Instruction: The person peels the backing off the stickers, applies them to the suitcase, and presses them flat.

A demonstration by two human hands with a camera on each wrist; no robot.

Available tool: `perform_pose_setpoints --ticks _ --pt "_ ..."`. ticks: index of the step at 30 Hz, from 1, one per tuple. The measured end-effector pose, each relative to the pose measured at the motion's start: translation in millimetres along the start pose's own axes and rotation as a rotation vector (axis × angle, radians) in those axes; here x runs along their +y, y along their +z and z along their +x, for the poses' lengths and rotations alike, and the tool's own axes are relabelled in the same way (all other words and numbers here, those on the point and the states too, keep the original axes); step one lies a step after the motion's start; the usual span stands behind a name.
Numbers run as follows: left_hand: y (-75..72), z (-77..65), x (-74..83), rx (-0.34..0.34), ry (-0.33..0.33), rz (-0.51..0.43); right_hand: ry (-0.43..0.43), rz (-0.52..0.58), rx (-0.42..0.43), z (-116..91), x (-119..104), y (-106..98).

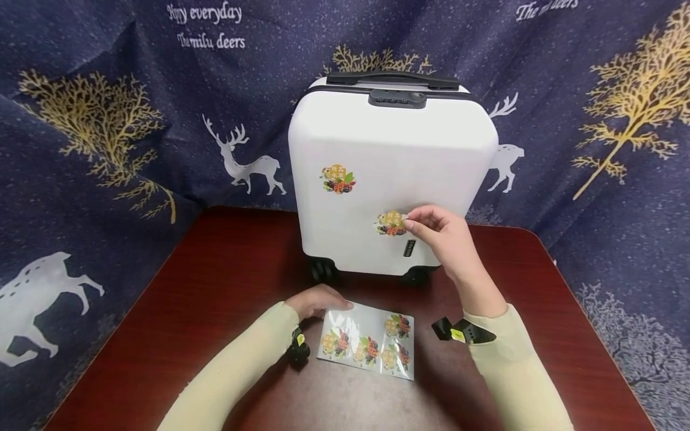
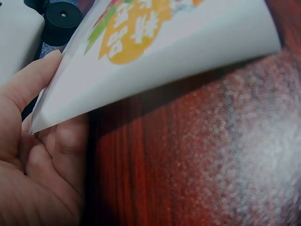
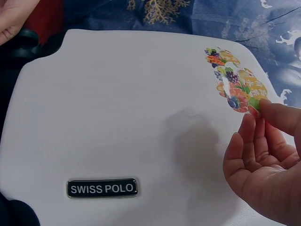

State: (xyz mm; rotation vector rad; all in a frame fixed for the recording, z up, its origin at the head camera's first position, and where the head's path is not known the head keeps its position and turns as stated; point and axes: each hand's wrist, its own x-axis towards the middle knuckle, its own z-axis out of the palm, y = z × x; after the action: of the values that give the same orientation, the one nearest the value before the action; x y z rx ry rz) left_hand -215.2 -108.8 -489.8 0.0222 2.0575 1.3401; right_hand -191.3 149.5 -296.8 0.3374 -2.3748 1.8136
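Note:
My right hand (image 1: 444, 236) pinches the edge of a fruit sticker (image 1: 390, 223) between thumb and fingertips, in front of the white suitcase (image 1: 399, 155). In the right wrist view the pinched sticker (image 3: 240, 89) appears apart from the suitcase face. Another fruit sticker (image 1: 338, 179) is stuck on the suitcase's upper left. On the table side, my left hand (image 1: 319, 300) grips the upper left corner of a sticker sheet (image 1: 372, 311), thumb on top. Several fruit stickers show on the sheet. The left wrist view shows the sheet (image 2: 178, 70) tilted, with its near edge raised off the table.
The suitcase stands upright on a dark red table (image 1: 237, 251), with a black wheel (image 1: 322, 269) below and a black handle (image 1: 393, 78) on top. A SWISS POLO nameplate (image 3: 102, 188) sits on its face. Behind hangs a blue deer-patterned cloth (image 1: 178, 120).

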Motion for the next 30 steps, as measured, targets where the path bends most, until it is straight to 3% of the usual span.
perform_pose_setpoints --ticks 10,30 --pt "1.0 0.1 1.1 0.041 -0.027 0.049 -0.026 0.07 0.038 5.4 -6.3 0.4" --pt "1.4 2.1 -0.9 0.046 -0.021 0.026 -0.062 0.045 0.089 12.1 -13.7 0.7"
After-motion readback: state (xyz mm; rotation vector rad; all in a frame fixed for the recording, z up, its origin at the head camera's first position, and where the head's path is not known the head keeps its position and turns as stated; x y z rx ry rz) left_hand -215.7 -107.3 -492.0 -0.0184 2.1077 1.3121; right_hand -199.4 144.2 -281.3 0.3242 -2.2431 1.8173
